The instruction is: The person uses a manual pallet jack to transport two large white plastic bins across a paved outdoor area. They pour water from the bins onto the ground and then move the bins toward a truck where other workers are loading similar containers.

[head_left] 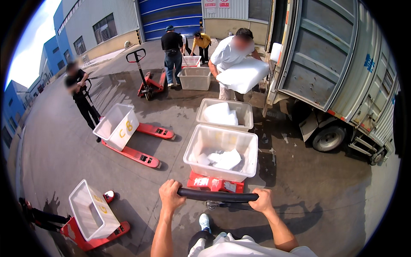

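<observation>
My left hand [170, 193] is wrapped round the left end of a black pallet jack handle [218, 195]. At the handle's other end, my right hand [262, 200] grips it too. Just ahead is the jack's red body [200, 181], partly hidden under the load. A white plastic tub [220, 171] rides on it, with several broken white chunks, perhaps ice [227, 159], at its bottom. Behind that tub stands a second one [200, 112] holding larger white pieces [219, 114]. A person in a white shirt [231, 55] leans over it, carrying a big white block [244, 75].
An open-doored truck [319, 51] stands at the right, its wheel [329, 138] near the tubs. On the left are red pallet jacks with tubs [115, 124] [92, 214], people beside them. Another jack [150, 83] and people around a tub [195, 81] are farther off.
</observation>
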### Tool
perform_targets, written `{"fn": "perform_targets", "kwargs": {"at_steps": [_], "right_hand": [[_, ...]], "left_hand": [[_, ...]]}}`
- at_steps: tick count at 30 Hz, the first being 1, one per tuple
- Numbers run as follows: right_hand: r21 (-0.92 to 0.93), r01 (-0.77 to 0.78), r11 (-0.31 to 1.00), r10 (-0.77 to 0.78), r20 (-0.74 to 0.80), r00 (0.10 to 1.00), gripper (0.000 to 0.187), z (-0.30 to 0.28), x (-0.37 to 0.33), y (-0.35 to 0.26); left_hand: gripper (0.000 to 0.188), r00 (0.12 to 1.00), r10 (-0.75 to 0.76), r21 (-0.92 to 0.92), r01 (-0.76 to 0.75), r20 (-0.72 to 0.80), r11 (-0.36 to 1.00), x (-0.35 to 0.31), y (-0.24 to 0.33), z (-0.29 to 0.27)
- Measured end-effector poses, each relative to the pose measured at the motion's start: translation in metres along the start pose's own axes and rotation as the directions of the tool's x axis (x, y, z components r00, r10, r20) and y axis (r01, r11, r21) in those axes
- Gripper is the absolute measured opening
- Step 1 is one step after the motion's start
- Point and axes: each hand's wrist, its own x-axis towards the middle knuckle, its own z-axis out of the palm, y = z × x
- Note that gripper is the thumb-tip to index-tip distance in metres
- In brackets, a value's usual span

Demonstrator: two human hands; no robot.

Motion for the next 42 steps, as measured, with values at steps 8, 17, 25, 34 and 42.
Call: {"fn": "perform_targets", "kwargs": {"at_steps": [8, 17, 25, 34, 42], "right_hand": [[0.005, 0.037, 0.999, -0.037, -0.044, 0.998, 0.016, 0.005, 0.001, 0.001], [0.001, 0.015, 1.000, -0.015, -0.028, 1.000, 0.016, 0.005, 0.001, 0.001], [0.001, 0.020, 1.000, -0.020, -0.020, 1.000, 0.015, 0.004, 0.002, -0.003], [-0.035, -0.023, 0.999, 0.022, -0.042, 0.999, 0.018, 0.005, 0.010, 0.009], [-0.016, 0.025, 1.000, -0.026, -0.012, 1.000, 0.018, 0.009, 0.014, 0.010]], "left_hand": [[0.024, 1.000, 0.008, -0.004, -0.008, -0.005, 1.000, -0.001, -0.003, 0.001], [0.023, 1.000, 0.002, 0.001, -0.002, -0.007, 1.000, 0.000, -0.002, 0.001], [0.023, 1.000, 0.014, -0.012, -0.014, -0.017, 1.000, 0.001, -0.003, 0.001], [0.020, 0.999, 0.019, -0.005, -0.019, -0.044, 1.000, 0.009, -0.006, 0.011], [0.021, 0.998, 0.048, 0.023, -0.047, -0.047, 0.999, 0.003, -0.016, 0.014]]}}
